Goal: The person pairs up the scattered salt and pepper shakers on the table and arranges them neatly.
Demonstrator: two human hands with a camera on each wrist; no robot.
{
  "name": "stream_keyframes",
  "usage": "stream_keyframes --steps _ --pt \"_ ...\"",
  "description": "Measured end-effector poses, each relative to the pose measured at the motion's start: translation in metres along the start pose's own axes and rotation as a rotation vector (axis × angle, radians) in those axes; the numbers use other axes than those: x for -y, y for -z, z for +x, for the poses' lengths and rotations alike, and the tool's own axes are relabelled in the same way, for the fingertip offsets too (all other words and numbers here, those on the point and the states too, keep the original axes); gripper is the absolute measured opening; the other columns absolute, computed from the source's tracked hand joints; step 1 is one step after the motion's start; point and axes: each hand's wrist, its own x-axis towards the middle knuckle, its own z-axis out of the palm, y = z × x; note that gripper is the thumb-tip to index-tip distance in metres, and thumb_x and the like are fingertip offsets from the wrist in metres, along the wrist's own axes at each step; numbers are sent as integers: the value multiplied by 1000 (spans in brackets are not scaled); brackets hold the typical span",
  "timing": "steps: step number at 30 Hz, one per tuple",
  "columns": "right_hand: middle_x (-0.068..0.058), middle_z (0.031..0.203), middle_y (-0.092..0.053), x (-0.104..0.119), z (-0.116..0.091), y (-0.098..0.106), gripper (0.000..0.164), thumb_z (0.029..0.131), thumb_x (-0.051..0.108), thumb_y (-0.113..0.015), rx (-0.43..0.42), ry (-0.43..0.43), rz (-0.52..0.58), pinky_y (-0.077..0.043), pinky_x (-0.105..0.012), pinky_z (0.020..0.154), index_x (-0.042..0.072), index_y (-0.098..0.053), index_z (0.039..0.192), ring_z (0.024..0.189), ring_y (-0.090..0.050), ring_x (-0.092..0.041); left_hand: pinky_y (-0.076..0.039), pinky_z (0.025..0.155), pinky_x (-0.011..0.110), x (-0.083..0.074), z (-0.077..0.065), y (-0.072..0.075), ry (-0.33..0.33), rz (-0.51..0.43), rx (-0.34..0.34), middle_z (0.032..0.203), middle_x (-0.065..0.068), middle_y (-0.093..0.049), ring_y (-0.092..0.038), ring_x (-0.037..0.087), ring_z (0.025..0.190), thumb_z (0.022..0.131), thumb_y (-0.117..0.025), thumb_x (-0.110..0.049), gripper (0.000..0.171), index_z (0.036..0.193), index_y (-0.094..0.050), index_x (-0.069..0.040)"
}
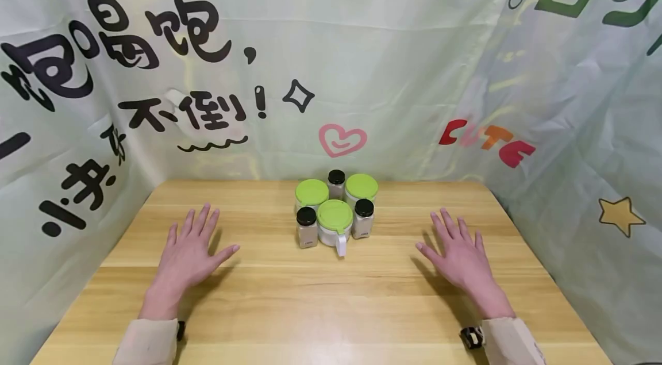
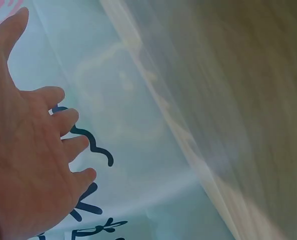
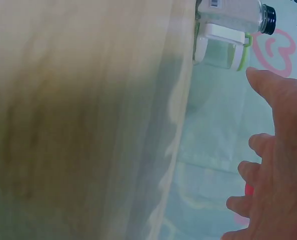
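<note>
My left hand [image 1: 188, 256] is held over the left side of the table, fingers spread and straight, holding nothing. On the right side my right hand [image 1: 462, 258] is spread in the same way, also holding nothing. Between them, toward the back, stands a tight group of containers. Three round jars have green lids: a front one [image 1: 335, 221] with a white handle toward me, a back left one [image 1: 311, 193] and a back right one [image 1: 361, 188]. Three small bottles with black caps stand among them: front left [image 1: 307, 230], right [image 1: 363, 220] and back [image 1: 336, 184].
The wooden table [image 1: 320, 307] reaches back to a pale printed cloth [image 1: 393, 83], which hangs behind it and along both sides. The right wrist view shows a black-capped bottle [image 3: 233, 14] and a handled jar [image 3: 221, 47] beyond the thumb.
</note>
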Motion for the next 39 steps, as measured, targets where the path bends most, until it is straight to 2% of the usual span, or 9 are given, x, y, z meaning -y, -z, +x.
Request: stream_keyframes --steps 10,16,31,39 --pt "-18 173 -15 13 1 10 92 101 68 -49 -30 26 -5 -7 -83 114 13 -19 168 154 -12 -54 -6 120 75 -6 -1 2 -30 4 -39 173 18 -9 -10 49 156 97 -52 -73 102 166 -19 -5" --pt "-16 173 -15 25 5 13 90 102 66 -50 -56 51 -4 -8 -83 114 13 -19 168 155 -12 -52 -4 123 71 -15 4 8 -61 2 -77 174 15 -10 -8 45 158 97 -52 -72 101 166 -20 -6" --pt "-12 174 -14 48 14 2 85 104 55 -54 -116 145 122 -11 -68 125 14 -16 168 157 -14 -45 -11 126 65 -59 27 15 -190 18 -133 173 14 -17 -16 42 157 96 -57 -68 96 166 -25 -10" --pt "-13 173 -19 59 24 0 77 107 47 -53 -171 199 156 -12 -66 126 13 -20 167 157 -17 -44 -18 127 61 -89 41 16 -257 -16 -155 174 10 -16 -20 39 157 96 -60 -66 95 165 -27 -10"
